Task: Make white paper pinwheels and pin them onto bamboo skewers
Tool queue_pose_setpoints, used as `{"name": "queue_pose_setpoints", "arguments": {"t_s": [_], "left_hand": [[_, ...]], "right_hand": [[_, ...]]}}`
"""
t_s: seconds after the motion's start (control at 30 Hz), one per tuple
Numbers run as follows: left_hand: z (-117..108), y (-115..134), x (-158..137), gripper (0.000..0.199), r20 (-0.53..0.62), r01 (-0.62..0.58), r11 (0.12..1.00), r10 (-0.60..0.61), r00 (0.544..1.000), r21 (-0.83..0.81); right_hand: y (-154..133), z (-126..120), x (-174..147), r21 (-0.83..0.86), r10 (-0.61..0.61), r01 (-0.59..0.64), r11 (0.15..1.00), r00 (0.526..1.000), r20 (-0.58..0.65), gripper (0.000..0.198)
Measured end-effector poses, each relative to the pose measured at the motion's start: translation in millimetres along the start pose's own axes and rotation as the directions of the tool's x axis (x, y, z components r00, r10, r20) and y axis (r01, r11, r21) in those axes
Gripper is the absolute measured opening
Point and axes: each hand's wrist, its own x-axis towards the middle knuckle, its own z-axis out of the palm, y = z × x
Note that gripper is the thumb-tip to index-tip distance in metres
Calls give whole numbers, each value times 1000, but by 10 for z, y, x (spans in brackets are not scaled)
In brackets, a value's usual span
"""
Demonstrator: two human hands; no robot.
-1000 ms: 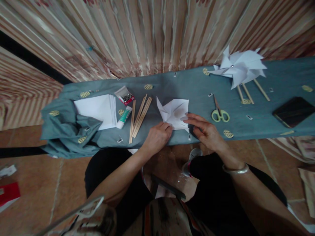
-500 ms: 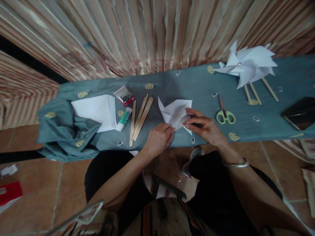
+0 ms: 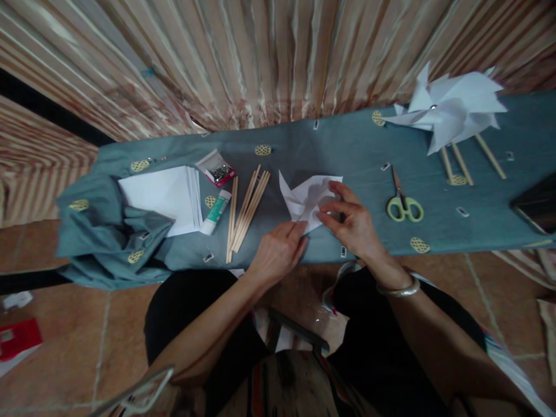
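Observation:
A white paper pinwheel [image 3: 307, 192] lies on the blue-green cloth in front of me, its corners folded and curling up. With fingers closed, my left hand [image 3: 280, 246] grips its near left edge. My right hand [image 3: 350, 217] has thumb and fingers around the right side of the paper, pinching a flap near the middle. Left of the pinwheel are several wooden sticks [image 3: 249, 211], and beyond them a glue stick [image 3: 216, 212]. Green-handled scissors [image 3: 403, 207] lie to the right of my right hand.
A stack of white paper [image 3: 160, 197] and a small box of metal pins [image 3: 219, 169] are on the left. Finished pinwheels [image 3: 463, 104] on sticks lie at the far right, near a dark phone-like object [image 3: 536, 202]. A striped curtain [image 3: 278, 58] hangs behind the narrow table.
My right hand has shifted slightly left and inward over the paper, with a flap now drawn toward the middle. The view has moved a little; the left hand still holds the near edge.

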Motion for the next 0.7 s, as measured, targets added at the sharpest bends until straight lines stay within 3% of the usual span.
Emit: {"name": "queue_pose_setpoints", "arguments": {"t_s": [0.7], "left_hand": [[24, -27, -4, 23, 34, -14, 1000, 14, 999, -10]], "right_hand": [[-85, 96, 63, -191, -80, 83, 978, 997, 23, 6]]}}
